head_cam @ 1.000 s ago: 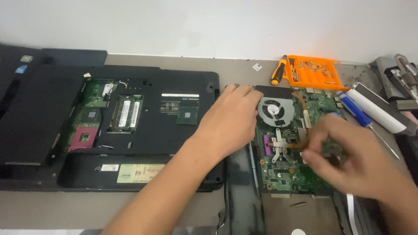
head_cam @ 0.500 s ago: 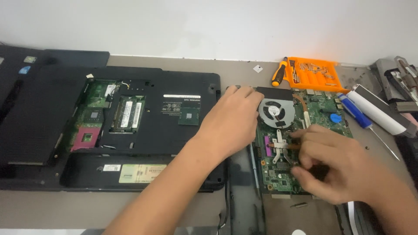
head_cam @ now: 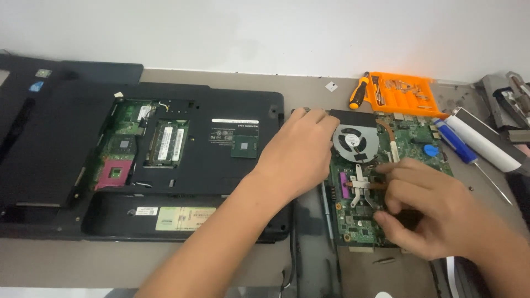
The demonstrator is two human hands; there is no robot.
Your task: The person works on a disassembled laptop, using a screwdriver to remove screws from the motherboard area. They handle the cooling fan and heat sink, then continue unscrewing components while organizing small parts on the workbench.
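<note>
Left hand (head_cam: 301, 152): I see it laid palm down, fingers loosely spread and gripping nothing, on the left edge of the green circuit board (head_cam: 411, 140).
Right hand (head_cam: 428, 212): fingers curled over the board's middle; I cannot tell whether its grip is closed on anything (fingertips hide the spot).
Circuit board: flat on the bench (head_cam: 232, 74), right of the opened black laptop base (head_cam: 182, 165).
Fan (head_cam: 355, 143): round, grey, at the board's upper left, just beside the left hand.
Orange tray (head_cam: 403, 94): behind the board, small bits inside.
Screwdriver (head_cam: 359, 91): orange-handled, touching the tray's left side.
</note>
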